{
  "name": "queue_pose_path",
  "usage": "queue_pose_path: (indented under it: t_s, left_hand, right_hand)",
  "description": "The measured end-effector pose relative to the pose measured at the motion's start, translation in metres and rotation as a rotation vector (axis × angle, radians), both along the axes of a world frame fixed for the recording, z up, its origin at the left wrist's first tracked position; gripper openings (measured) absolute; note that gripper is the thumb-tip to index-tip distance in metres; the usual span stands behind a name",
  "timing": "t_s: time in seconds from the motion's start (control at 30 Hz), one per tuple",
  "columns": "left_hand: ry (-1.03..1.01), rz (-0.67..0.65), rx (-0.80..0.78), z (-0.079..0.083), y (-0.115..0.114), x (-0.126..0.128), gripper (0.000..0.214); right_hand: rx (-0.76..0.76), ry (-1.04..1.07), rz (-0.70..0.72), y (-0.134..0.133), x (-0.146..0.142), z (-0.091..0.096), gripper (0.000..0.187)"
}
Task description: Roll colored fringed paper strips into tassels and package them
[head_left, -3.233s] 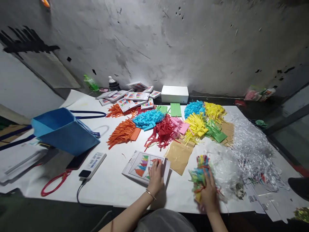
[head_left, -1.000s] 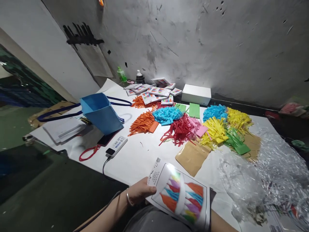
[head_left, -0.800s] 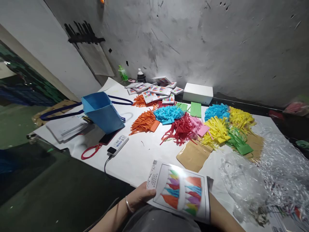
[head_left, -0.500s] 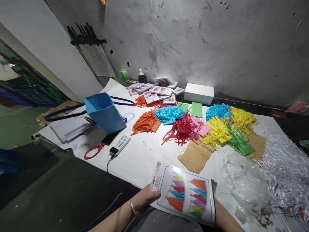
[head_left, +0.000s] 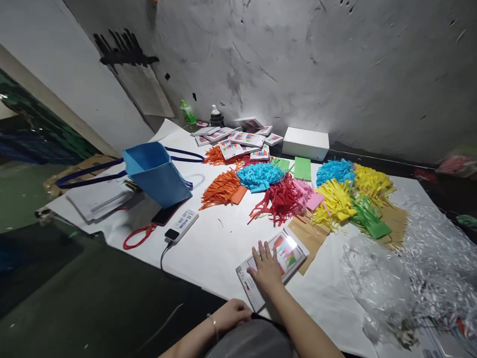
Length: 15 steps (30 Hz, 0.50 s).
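My right hand (head_left: 266,268) lies flat, fingers spread, on a clear packet with a printed card of coloured tassels (head_left: 289,248). The packet lies on the white table sheet (head_left: 208,248), partly over a brown paper envelope (head_left: 315,237). My left hand (head_left: 231,314), with a bracelet on the wrist, rests loosely curled by my grey lap at the table's near edge, with nothing seen in it. Beyond the packet lie paper tassel heaps: red (head_left: 279,201), orange (head_left: 221,189), light blue (head_left: 259,176), yellow (head_left: 335,199) and green (head_left: 367,216).
A blue bag (head_left: 156,174) lies tipped at the left, next to a white power bank (head_left: 182,224) and a red cord (head_left: 136,236). Several finished packets (head_left: 238,139) and a white box (head_left: 305,143) sit by the wall. Crumpled clear plastic bags (head_left: 410,268) fill the right.
The packet I held up near my lap in both hands now lies on the table under my flat right hand. My left hand has let go and dropped to my lap.
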<state>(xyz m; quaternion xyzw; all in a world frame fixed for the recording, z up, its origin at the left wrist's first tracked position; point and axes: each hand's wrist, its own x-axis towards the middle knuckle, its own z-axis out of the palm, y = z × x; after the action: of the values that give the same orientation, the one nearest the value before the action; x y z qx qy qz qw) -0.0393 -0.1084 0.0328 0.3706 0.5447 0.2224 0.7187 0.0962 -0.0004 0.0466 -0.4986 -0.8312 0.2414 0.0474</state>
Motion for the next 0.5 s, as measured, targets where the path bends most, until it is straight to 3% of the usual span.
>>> queue_pose_path:
  t_s: [0.13,0.27,0.37,0.5]
  left_hand:
    - [0.240,0.139,0.152,0.005,-0.001,-0.027,0.040]
    - [0.412,0.275,0.465,0.003,0.038,-0.015,0.033]
    - [0.586,0.220,0.634,-0.006,0.079,0.007,0.034]
    - [0.659,0.041,0.600,-0.017,0.114,0.024,0.051]
  right_hand:
    - [0.039,0.032,0.033,-0.003,0.018,-0.022,0.065]
    - [0.068,0.058,0.045,-0.007,0.021,-0.025,0.065]
    - [0.080,0.059,0.050,-0.003,0.015,-0.026,0.064]
    - [0.069,0.139,0.031,-0.002,0.020,-0.030,0.062]
